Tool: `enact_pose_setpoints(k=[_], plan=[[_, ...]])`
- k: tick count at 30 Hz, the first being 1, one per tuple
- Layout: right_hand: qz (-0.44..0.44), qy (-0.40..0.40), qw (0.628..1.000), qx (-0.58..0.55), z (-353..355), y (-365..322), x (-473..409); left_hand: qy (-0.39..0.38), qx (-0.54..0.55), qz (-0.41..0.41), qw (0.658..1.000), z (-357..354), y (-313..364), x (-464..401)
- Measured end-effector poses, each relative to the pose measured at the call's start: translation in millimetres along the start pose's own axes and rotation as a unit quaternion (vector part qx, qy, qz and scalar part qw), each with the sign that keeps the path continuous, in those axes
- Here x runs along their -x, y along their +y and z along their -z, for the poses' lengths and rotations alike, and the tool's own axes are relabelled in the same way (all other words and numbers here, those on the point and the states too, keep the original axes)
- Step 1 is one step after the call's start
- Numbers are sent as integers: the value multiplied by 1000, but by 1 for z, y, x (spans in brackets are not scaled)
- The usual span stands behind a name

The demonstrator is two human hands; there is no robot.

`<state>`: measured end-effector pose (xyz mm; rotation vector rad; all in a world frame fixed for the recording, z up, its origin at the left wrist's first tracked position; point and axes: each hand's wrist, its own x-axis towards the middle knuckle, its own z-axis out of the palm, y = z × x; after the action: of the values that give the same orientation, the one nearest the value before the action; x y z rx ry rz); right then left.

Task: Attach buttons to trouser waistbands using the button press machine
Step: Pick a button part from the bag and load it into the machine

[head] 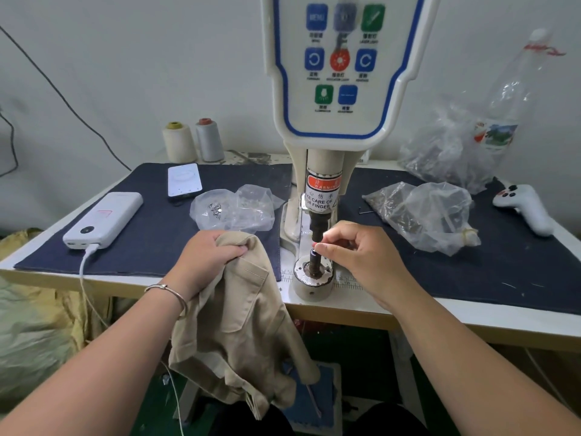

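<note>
The cream button press machine [327, 152] stands at the table's middle, its punch [317, 229] above a round lower die [312, 272]. My left hand [209, 251] grips the bunched top of beige trousers [239, 328], which hang over the table's front edge, left of the die. My right hand [358, 250] pinches a small part at the die's post, just under the punch; the part itself is mostly hidden by my fingertips.
Clear bags of metal buttons lie left [232, 209] and right [421, 212] of the machine on a dark cloth mat [151, 234]. A white power bank [103, 220], a phone [184, 182], two thread cones [193, 141] and a white controller [525, 207] also sit there.
</note>
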<state>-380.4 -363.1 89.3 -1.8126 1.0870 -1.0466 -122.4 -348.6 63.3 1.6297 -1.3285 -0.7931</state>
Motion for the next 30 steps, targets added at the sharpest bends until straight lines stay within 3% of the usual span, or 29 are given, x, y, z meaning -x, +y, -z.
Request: enact_pose_setpoints(k=[17, 30], plan=[[50, -22, 995, 81, 3, -8, -6, -3, -10, 3, 1000, 1, -1, 0], [36, -27, 997, 70, 5, -9, -5, -6, -13, 2, 1000, 3, 2, 2]])
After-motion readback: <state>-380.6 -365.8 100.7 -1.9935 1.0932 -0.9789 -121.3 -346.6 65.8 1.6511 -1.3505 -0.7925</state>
